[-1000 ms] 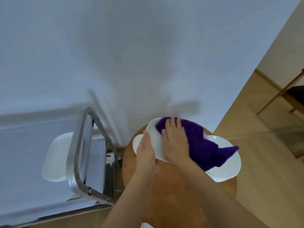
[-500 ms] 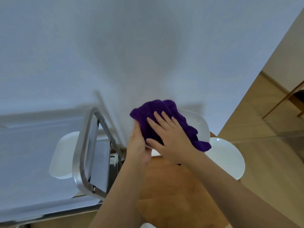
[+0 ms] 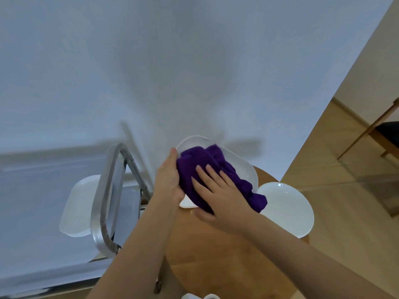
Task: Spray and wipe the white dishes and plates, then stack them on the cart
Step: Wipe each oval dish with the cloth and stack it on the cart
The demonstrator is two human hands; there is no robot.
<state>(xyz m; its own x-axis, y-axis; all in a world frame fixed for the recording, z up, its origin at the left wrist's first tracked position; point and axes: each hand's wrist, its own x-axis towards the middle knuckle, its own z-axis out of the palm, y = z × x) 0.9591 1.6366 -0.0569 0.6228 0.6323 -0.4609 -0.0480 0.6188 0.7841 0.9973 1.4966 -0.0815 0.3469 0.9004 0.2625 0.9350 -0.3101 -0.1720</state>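
A white oblong dish (image 3: 244, 167) is held tilted above the round wooden table (image 3: 216, 260). My left hand (image 3: 167, 180) grips its left rim. My right hand (image 3: 218, 195) presses a purple cloth (image 3: 205, 167) flat against the dish's face, fingers spread. A round white plate (image 3: 287, 210) lies on the table to the right. Another white dish (image 3: 79, 208) rests on the cart (image 3: 108, 190) at the left, partly behind the cart's metal handle.
A white wall fills the upper view. The cart's silver handle loop (image 3: 103, 212) stands close beside my left forearm. Wooden floor and a wooden chair frame (image 3: 371, 130) lie to the right. A white object (image 3: 200, 296) peeks in at the bottom edge.
The dish has been lifted off the table and tilted up. My right hand and the cloth slid up to the dish's left end, then back down across its face.
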